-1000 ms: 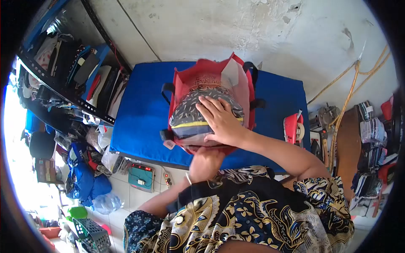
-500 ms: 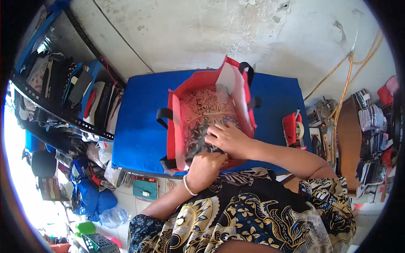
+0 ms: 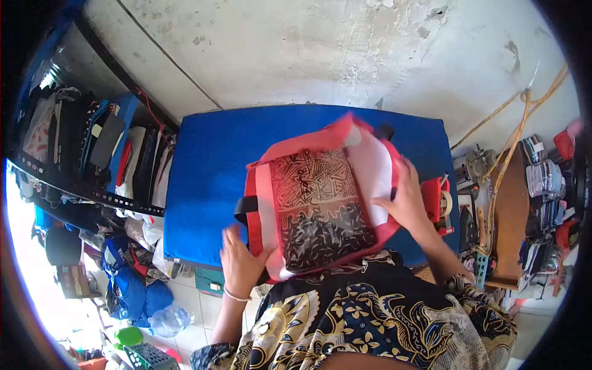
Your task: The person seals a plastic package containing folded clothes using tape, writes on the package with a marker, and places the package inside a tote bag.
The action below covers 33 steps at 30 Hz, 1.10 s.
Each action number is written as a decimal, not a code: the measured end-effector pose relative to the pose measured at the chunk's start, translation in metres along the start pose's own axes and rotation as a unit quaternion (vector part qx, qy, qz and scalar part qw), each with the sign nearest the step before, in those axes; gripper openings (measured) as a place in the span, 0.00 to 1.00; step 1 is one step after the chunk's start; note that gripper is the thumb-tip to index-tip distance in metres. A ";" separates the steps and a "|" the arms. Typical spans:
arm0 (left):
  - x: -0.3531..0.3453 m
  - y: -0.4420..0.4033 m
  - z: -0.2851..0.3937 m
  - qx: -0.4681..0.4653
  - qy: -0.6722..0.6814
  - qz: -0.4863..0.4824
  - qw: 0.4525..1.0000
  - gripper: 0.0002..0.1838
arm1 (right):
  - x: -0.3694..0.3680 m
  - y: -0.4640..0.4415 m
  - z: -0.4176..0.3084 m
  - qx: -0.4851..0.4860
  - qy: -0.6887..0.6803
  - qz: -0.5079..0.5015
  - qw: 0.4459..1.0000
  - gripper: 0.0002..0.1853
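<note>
A red bag (image 3: 251,229) with a pale lining and black handles stands open at the front of the blue table (image 3: 203,160). Inside it lies folded patterned cloth (image 3: 324,209), brown and cream at the far part and black with light flecks nearer me. My left hand (image 3: 243,262) grips the bag's left rim near the front corner, the thumb inside and the fingers outside. On the right side, my right hand (image 3: 404,200) holds the rim, its thumb over the pale lining and its fingers along the outer face.
A red tape dispenser (image 3: 436,206) sits at the table's right edge. Shelves of folded clothes (image 3: 92,142) stand on the left. Ropes (image 3: 524,117) hang by the wall at right, above an iron (image 3: 467,223) and a brown board (image 3: 510,216). A plastic bottle (image 3: 168,320) lies on the floor.
Both hands have left the cloth and the near rim and moved apart to the bag's two sides. The bag has come nearer my body, and its opening is wider with more cloth showing.
</note>
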<state>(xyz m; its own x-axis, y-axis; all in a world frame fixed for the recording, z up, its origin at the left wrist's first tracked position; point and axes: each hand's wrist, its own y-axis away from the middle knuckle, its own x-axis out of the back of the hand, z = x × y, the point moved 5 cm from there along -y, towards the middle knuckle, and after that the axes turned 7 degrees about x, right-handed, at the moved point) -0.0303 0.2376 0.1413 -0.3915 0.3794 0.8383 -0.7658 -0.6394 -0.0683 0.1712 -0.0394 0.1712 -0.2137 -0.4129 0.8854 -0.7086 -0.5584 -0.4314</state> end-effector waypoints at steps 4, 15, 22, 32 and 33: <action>-0.037 0.015 -0.037 0.055 0.093 -0.131 0.985 0.30 | -0.041 0.053 0.047 -0.281 -0.245 -0.114 0.921 0.42; 0.067 -0.022 0.063 -0.073 0.130 -0.097 0.984 0.16 | 0.057 -0.043 -0.015 -0.074 -0.556 -0.101 0.822 0.12; -0.012 -0.022 0.072 -0.299 -0.056 -0.042 0.952 0.15 | 0.031 -0.039 -0.017 0.027 -0.397 -0.118 0.910 0.08; -0.005 -0.005 0.070 -0.136 -0.108 -0.094 0.980 0.09 | 0.023 -0.027 -0.074 0.241 0.063 -0.296 0.922 0.03; -0.003 -0.016 0.063 -0.226 -0.101 -0.053 0.967 0.10 | 0.022 -0.026 -0.077 0.322 0.122 -0.151 0.926 0.02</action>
<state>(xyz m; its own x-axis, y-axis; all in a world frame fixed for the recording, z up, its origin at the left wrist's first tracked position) 0.0157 0.2046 0.1739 -0.2257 0.2586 0.9392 -0.9590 -0.2283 -0.1676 0.1329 0.0219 0.2149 -0.2729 -0.0366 0.9613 -0.2287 -0.9681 -0.1018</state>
